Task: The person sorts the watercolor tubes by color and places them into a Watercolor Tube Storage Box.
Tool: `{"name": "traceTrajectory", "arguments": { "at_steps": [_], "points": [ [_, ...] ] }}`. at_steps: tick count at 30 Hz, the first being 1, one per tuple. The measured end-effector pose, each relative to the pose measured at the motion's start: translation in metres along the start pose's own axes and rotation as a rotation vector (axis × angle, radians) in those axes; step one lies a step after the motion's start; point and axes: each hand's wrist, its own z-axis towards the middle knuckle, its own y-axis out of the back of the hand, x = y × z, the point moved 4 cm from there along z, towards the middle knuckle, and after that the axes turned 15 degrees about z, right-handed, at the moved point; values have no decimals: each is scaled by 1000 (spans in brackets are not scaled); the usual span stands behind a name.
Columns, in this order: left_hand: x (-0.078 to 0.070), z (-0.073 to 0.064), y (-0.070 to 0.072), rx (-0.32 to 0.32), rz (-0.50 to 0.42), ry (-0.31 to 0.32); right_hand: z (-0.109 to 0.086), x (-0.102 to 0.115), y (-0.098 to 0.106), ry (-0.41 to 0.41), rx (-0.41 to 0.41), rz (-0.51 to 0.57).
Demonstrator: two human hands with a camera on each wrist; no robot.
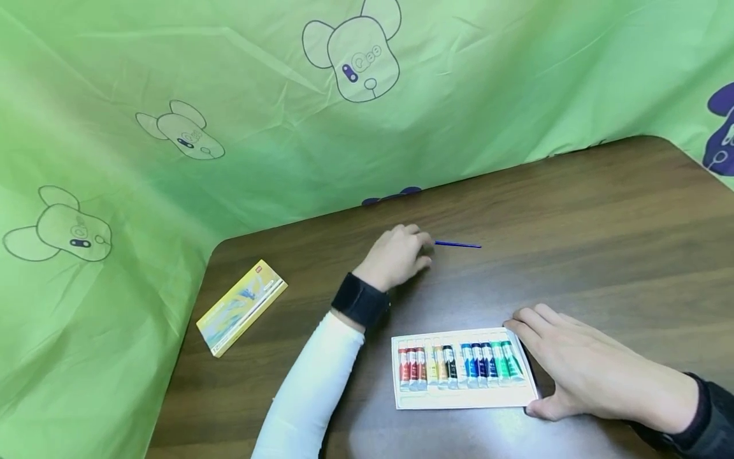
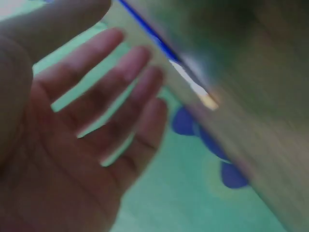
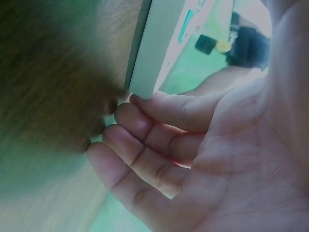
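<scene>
A thin paintbrush with a blue handle (image 1: 459, 244) lies on the table toward the back. In the left wrist view the brush (image 2: 164, 50) shows a silver ferrule and a pale tip. My left hand (image 1: 397, 256) hovers just over its left end, with fingers (image 2: 104, 82) loosely extended and apart from the brush. A white tray (image 1: 459, 400) of small paint tubes (image 1: 478, 363) in reds, yellows, black, blues and greens lies near the front. At its right end my right hand (image 1: 585, 366) grips it between thumb and index finger, one at each corner.
On the left of the brown table (image 1: 619, 255) lies a yellow flat box (image 1: 242, 308) with a blue-and-white printed picture, set at a slant. Green cloth (image 1: 258, 127) with printed animal heads hangs along the table's back and left edges.
</scene>
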Motion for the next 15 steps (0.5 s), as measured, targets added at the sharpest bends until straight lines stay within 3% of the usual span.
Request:
{"name": "traceTrajectory", "arguments": {
  "at_steps": [3, 7, 15],
  "points": [
    [8, 15, -7, -22, 69, -11, -1, 0, -1, -1, -10, -5],
    [7, 28, -12, -42, 104, -66, -1, 1, -1, 5, -21, -13],
    [4, 31, -16, -76, 63, -52, 1, 0, 0, 43, -49, -29]
  ]
}}
